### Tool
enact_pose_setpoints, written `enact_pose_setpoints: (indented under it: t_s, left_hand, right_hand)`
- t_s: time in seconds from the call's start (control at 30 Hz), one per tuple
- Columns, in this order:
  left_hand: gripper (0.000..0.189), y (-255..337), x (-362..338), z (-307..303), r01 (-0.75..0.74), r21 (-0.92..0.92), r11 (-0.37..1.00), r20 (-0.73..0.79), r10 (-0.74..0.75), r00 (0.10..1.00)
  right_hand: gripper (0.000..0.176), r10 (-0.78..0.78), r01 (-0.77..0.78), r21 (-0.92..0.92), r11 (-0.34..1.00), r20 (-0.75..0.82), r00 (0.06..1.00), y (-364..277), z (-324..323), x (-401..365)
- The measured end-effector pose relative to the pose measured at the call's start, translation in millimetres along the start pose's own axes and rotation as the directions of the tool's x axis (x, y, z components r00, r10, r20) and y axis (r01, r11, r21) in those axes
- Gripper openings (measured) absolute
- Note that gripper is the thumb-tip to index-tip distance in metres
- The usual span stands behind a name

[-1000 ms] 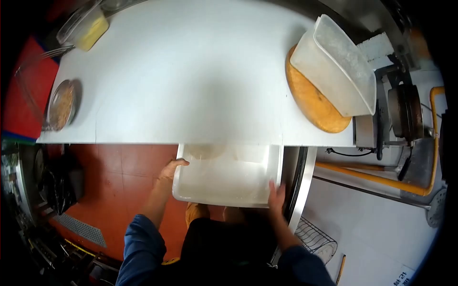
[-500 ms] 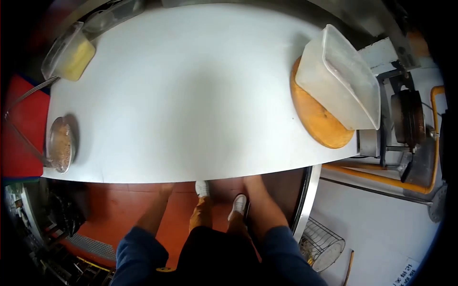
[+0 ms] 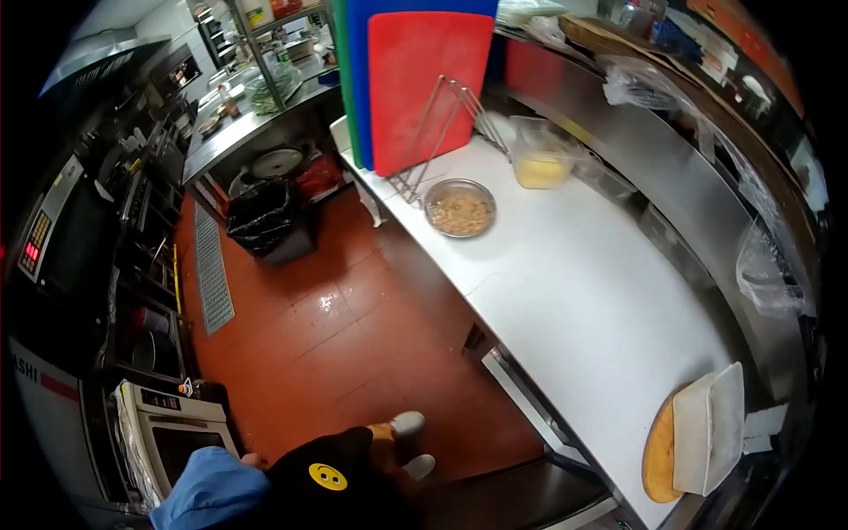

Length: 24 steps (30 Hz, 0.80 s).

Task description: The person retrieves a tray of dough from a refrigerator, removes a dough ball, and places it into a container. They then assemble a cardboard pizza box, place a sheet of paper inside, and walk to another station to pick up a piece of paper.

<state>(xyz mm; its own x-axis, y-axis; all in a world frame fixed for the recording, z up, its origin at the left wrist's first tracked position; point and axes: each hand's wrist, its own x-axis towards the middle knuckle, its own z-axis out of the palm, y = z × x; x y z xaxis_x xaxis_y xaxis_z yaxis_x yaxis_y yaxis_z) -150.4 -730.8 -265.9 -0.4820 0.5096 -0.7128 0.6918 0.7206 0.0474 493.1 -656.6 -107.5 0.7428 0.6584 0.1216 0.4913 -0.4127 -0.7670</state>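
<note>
A steel bowl (image 3: 459,210) and a tilted plastic tub (image 3: 707,428) sit on the white tabletop (image 3: 583,300). Both hands are out of frame.

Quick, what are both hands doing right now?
Left hand: not in view.
Right hand: not in view.
Only a blue sleeve shows at the bottom edge.

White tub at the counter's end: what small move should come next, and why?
Probably turn toward the white tub and set it flat. It leans tilted on the round wooden board, close to the edge of the white counter. Of the person's arms, only a blue sleeve is in view, far from it.
</note>
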Motion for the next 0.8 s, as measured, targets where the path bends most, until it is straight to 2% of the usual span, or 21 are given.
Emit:
enact_pose_setpoints:
  t_s: [0.03,0.07,0.1,0.13,0.17,0.23,0.27,0.33,0.37,0.4,0.5,0.57,0.6,0.63,0.67,0.7,0.73,0.77,0.8]
  left_hand:
    - [0.041,-11.4,4.3,-1.0,-0.037,0.005,0.999,-0.060,0.037,0.998]
    - [0.042,-34.4,-9.0,3.0,-0.627,0.316,0.712,-0.556,0.674,0.485]
    - [0.037,-29.8,4.4,-6.7,-0.397,0.181,0.900,-0.337,0.435,0.835]
    - [0.033,21.9,-25.1,-50.1,-0.084,0.252,0.964,-0.040,0.097,0.994]
    - [0.033,20.4,-32.3,-74.0,-0.080,0.248,0.965,-0.043,0.093,0.995]
    - [0.033,25.1,-15.8,-98.8,0.063,-0.126,0.990,-0.012,-0.065,0.998]
    - [0.036,34.2,-27.5,-119.8,0.122,-0.184,0.975,0.004,-0.123,0.992]
    - [0.036,3.0,-18.6,-117.1,0.196,-0.182,0.964,0.041,-0.191,0.981]
    - [0.039,-60.5,28.9,-73.0,-0.061,0.120,0.991,-0.021,0.064,0.998]
    - [0.040,-83.5,23.1,-86.8,0.025,0.014,1.000,0.045,-0.025,0.999]
    - [0.042,-135.7,54.1,-127.6,0.149,-0.072,0.986,0.117,-0.140,0.983]
    - [0.044,-126.9,109.5,-158.1,0.166,-0.256,0.952,0.093,-0.147,0.985]
    - [0.045,-109.6,139.9,-170.2,0.172,-0.406,0.898,0.078,-0.153,0.985]
    - [0.045,-88.6,167.8,-180.9,0.188,-0.581,0.792,0.065,-0.184,0.981]
    - [0.046,-64.2,195.6,-191.4,0.200,-0.736,0.647,0.069,-0.222,0.973]
    - [0.047,-38.5,219.8,-200.0,0.205,-0.834,0.512,0.080,-0.254,0.964]
    - [0.048,-6.7,240.4,-209.6,0.197,-0.897,0.396,0.088,-0.276,0.957]
    - [0.048,19.1,261.9,-215.8,0.177,-0.934,0.311,0.092,-0.269,0.959]
    - [0.053,47.1,302.4,-237.8,0.214,-0.969,0.122,0.233,0.179,0.956]
  right_hand:
    - [0.045,0.021,-0.018,-0.077,0.997,0.033,0.999,0.2,0.4,-6.0]
    - [0.046,0.040,-0.030,-0.158,0.987,0.062,0.997,1.1,2.4,-8.4]
    - [0.048,0.062,-0.039,-0.233,0.972,0.090,0.994,1.2,7.9,-12.3]
    - [0.049,0.093,-0.053,-0.306,0.950,0.118,0.989,0.5,15.5,-21.5]
    - [0.050,0.129,-0.066,-0.380,0.923,0.142,0.981,-1.3,22.1,-33.1]
    - [0.050,0.188,-0.045,-0.430,0.902,0.295,0.937,0.1,48.8,-35.8]
    - [0.050,0.217,-0.029,-0.456,0.889,0.364,0.906,3.5,61.5,-36.1]
    - [0.050,0.297,-0.003,-0.519,0.855,0.483,0.823,0.8,82.1,-41.6]
    - [0.050,0.335,0.011,-0.546,0.838,0.531,0.779,-1.2,91.5,-42.5]
    - [0.050,0.370,0.030,-0.570,0.821,0.571,0.733,-2.4,100.3,-43.9]
    - [0.051,0.363,0.216,-0.555,0.803,0.744,0.560,-6.4,137.6,-47.5]
    - [0.051,0.282,0.358,-0.452,0.817,0.854,0.436,-50.2,191.9,-56.2]
    - [0.050,0.314,0.291,-0.424,0.858,0.880,0.356,-99.6,219.0,-56.7]
    - [0.050,0.172,0.362,-0.318,0.876,0.908,0.383,-121.0,254.4,-61.8]
    - [0.049,-0.046,0.371,-0.115,0.922,0.916,0.399,-176.8,275.1,-69.1]
    - [0.047,-0.179,0.262,0.093,0.961,0.928,0.326,-216.6,302.8,-71.9]
    - [0.044,-0.161,0.305,0.039,0.952,0.907,0.388,-269.0,314.1,-80.2]
    - [0.041,-0.245,0.276,0.126,0.953,0.854,0.459,-295.9,328.8,-91.1]
    - [0.041,-0.200,0.243,0.096,0.965,0.870,0.450,-335.3,330.7,-95.9]
